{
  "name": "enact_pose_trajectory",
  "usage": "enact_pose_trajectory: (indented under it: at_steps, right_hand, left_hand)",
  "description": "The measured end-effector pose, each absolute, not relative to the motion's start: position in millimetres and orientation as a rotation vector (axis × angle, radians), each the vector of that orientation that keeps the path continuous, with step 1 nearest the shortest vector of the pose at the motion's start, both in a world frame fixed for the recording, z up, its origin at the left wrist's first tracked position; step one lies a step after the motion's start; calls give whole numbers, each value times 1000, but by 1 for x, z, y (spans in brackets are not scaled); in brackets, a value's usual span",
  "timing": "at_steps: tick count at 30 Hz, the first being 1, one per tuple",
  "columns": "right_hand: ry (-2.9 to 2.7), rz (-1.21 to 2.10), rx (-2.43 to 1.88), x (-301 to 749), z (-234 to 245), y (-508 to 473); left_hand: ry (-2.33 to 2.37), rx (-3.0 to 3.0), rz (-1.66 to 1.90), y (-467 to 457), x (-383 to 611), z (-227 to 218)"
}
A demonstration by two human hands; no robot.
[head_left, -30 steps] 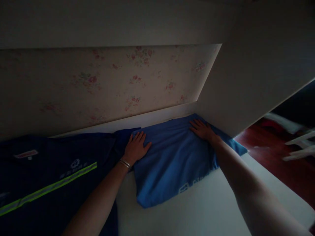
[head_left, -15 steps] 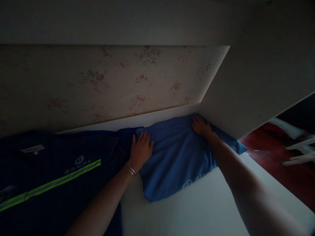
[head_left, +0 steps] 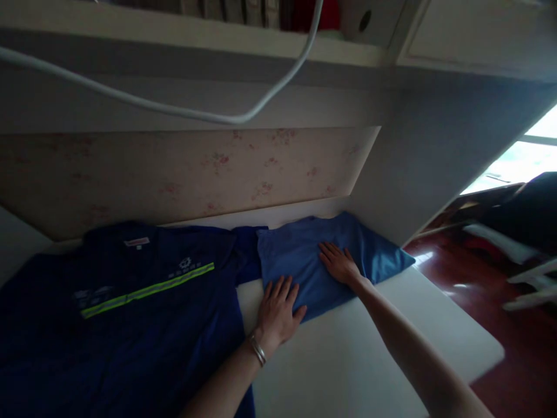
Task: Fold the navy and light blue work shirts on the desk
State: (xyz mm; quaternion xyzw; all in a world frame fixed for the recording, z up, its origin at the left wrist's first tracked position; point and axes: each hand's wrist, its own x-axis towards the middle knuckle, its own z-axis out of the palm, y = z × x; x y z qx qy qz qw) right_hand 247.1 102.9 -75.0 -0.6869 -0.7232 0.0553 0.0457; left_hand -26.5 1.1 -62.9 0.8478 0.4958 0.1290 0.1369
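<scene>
A blue cloth (head_left: 300,249) lies spread at the back of the white tabletop (head_left: 348,360), against the rear ledge. My left hand (head_left: 279,310), with a bracelet (head_left: 257,350) at the wrist, rests on the cloth's front left edge, fingers stretched out. Farther right, my right hand (head_left: 339,263) lies flat on the middle of the same cloth. Left of both hands a dark navy work jacket (head_left: 165,331) is laid out, with a yellow-green reflective stripe (head_left: 150,290) and a light printed logo. Its right sleeve reaches close to the cloth's left edge.
A shelf (head_left: 183,49) overhangs the table, with a white cable (head_left: 174,109) looping down from it. Side panel (head_left: 404,162) bounds the right rear. Past the tabletop's right edge is a reddish floor (head_left: 500,377) with a white chair-like frame (head_left: 533,284).
Both hands have slid nearer the cloth's front edge, the right one also inward from the far corner. The cloth's printed front lettering no longer shows. The view has tilted up, revealing the shelf and cable.
</scene>
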Motion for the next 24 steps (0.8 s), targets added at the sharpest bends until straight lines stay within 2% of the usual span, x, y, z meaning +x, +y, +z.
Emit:
enact_pose_trajectory:
  at_steps: [6, 10, 14, 18, 20, 24]
  right_hand:
    - [-2079, 36, -2022, 206, -53, 31]
    - [-2178, 303, -1754, 159, -70, -52]
    - [-1940, 742, -1593, 111, -81, -100]
    - [-1392, 1243, -1403, 56, -66, -99]
    - [-1337, 1299, -1375, 24, -57, -89]
    - [-1394, 1339, -1420, -31, -48, -72]
  left_hand:
    - [1387, 2367, 190, -82, -84, -22]
    - [1466, 2319, 30, -155, -166, -7]
    - [1438, 2617, 217, -214, -228, -44]
    - [1289, 2850, 599, -254, -212, -101]
    - [1511, 2801, 705, -264, -183, -123]
    - [1766, 2648, 662, -274, -147, -142]
